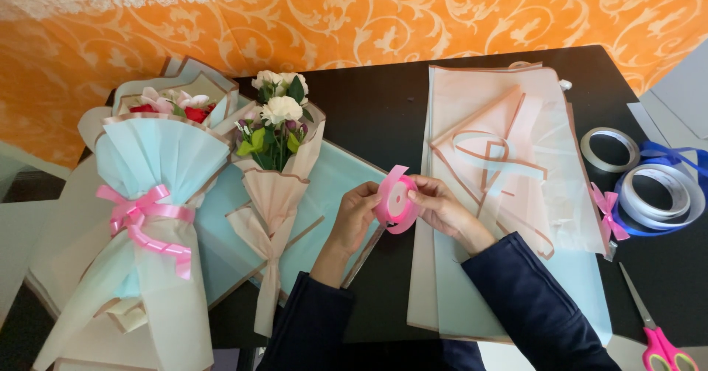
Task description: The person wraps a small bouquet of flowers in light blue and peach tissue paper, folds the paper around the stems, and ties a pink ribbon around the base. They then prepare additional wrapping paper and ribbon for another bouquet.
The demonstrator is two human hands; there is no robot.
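Pink ribbon on a small spool is held upright above the black surface, between both hands. The left hand is closed on the spool's left rim, its fingers curled around the edge. The right hand grips the right side, with a short loose end of ribbon pinched and lifted over the top of the spool.

Just right of the spool, a stack of peach and pale blue wrapping sheets is spread flat. Just left of it, a small bouquet of white flowers wrapped in peach paper is laid on a pale blue sheet. Further left of the spool, a larger bouquet in blue and cream paper is tied with a pink bow. Well to the right of the spool, white and blue ribbon rolls are seen, and pink-handled scissors lie below them.
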